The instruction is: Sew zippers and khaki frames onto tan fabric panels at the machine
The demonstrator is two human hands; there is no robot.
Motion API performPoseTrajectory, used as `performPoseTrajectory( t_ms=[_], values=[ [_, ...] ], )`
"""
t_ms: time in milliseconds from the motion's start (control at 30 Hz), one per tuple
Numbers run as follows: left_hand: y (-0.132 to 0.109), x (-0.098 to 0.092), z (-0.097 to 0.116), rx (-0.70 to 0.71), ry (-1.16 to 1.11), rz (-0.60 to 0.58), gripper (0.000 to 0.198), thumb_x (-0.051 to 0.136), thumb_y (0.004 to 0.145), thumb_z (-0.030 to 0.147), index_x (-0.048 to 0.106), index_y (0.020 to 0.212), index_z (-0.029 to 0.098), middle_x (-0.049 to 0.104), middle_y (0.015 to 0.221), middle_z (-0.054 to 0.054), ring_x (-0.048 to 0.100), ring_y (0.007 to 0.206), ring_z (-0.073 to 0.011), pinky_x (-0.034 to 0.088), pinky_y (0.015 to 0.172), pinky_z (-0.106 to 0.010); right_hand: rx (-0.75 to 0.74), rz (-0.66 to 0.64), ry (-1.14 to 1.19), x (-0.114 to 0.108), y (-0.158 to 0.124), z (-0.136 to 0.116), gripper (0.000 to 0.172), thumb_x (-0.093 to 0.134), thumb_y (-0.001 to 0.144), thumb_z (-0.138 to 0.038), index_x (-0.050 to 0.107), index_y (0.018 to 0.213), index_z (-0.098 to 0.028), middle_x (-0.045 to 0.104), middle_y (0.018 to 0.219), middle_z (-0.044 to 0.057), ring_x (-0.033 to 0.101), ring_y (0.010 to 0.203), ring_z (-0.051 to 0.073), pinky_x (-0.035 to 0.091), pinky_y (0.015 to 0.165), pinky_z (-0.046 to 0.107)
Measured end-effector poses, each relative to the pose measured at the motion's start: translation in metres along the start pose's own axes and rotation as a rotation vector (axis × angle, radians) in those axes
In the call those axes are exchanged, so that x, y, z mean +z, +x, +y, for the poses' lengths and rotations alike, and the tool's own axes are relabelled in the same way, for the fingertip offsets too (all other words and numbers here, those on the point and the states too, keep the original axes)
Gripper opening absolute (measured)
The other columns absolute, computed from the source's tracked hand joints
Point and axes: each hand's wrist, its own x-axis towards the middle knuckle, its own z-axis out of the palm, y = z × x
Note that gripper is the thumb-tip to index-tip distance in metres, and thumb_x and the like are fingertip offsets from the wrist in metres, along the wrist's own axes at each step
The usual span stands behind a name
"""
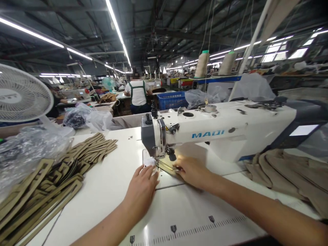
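Observation:
A white sewing machine (215, 126) spans the table, its needle area just beyond my hands. My left hand (143, 186) lies with fingers stretched out on the machine bed, the fingertips beside the presser foot (157, 162). From the right, my right hand (192, 171) is closed in a pinch on slim metal tweezers (167, 166), whose tips point left towards the presser foot. Beneath the tweezers lies a khaki fabric piece (169, 160), partly hidden by the machine head and my right hand.
Khaki strips with slots (38, 191) are heaped at left, near plastic bags (28, 150) and a white fan (23, 92). Brown fabric pieces (284, 171) lie at right. Thread cones (202, 65) stand behind the machine. Farther off, a person (138, 92) sits near a blue crate (172, 100).

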Motion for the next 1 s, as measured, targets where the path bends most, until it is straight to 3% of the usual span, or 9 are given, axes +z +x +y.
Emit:
performPoseTrajectory(
  t_ms=[67,100,200,267,500,733,1000],
  values=[
    [-0.003,-0.001,0.000,0.013,-0.042,-0.015,0.026,0.052,0.085,0.010,0.058,0.109,0.016,0.061,0.118,-0.010,0.055,0.111,-0.0255,0.039,0.099,-0.048,0.010,-0.011,0.029,0.005,-0.017,-0.015,0.009,0.058,0.077,-0.021,0.067,0.074,-0.022,0.066,0.072,0.002,0.063,0.065,0.020,0.045,0.056,0.027],
    [-0.005,0.000,0.001,0.017,-0.065,-0.017,0.027,0.053,0.084,0.008,0.058,0.109,0.017,0.062,0.117,-0.009,0.056,0.110,-0.0247,0.038,0.100,-0.048,0.006,-0.005,0.045,0.009,-0.024,-0.023,0.012,0.057,0.078,-0.021,0.068,0.082,-0.022,0.068,0.082,0.003,0.064,0.071,0.020,0.047,0.061,0.029],
    [-0.007,0.004,0.004,0.016,-0.102,-0.016,0.027,0.055,0.083,0.006,0.059,0.108,0.017,0.063,0.114,-0.008,0.056,0.108,-0.0226,0.038,0.100,-0.044,-0.053,0.060,0.118,0.023,-0.036,-0.037,0.040,0.050,0.074,-0.013,0.061,0.113,-0.018,0.057,0.122,0.009,0.060,0.098,0.024,0.050,0.080,0.035],
    [-0.007,0.006,0.009,0.005,-0.110,-0.011,0.029,0.055,0.083,0.006,0.058,0.110,0.016,0.062,0.114,-0.009,0.055,0.109,-0.0229,0.039,0.099,-0.043,-0.115,0.102,0.182,0.031,-0.039,-0.038,0.051,0.046,0.071,-0.011,0.056,0.122,-0.013,0.050,0.131,0.012,0.056,0.107,0.026,0.049,0.087,0.038],
    [-0.001,0.009,0.016,-0.048,-0.123,0.022,0.024,0.055,0.085,0.011,0.055,0.109,0.012,0.063,0.106,-0.010,0.057,0.100,-0.0231,0.049,0.086,-0.039,-0.256,0.072,0.247,0.027,-0.035,-0.014,0.058,0.043,0.070,-0.007,0.052,0.127,-0.017,0.048,0.132,0.011,0.054,0.112,0.025,0.047,0.092,0.041],
    [-0.006,0.014,0.006,0.000,-0.097,0.032,0.029,0.053,0.085,0.011,0.054,0.113,0.010,0.059,0.116,-0.016,0.052,0.110,-0.0297,0.045,0.090,-0.046,-0.315,0.065,0.251,0.026,-0.032,-0.009,0.054,0.045,0.070,-0.008,0.054,0.123,-0.014,0.047,0.133,0.009,0.055,0.111,0.024,0.048,0.091,0.038],
    [0.001,0.013,0.008,-0.014,-0.076,0.005,0.023,0.051,0.086,0.013,0.055,0.109,0.015,0.060,0.109,-0.012,0.056,0.103,-0.0259,0.039,0.095,-0.049,-0.361,0.023,0.278,0.024,-0.021,0.006,0.055,0.045,0.069,-0.008,0.055,0.123,-0.016,0.048,0.133,0.006,0.055,0.112,0.022,0.046,0.093,0.037]
  ],
)
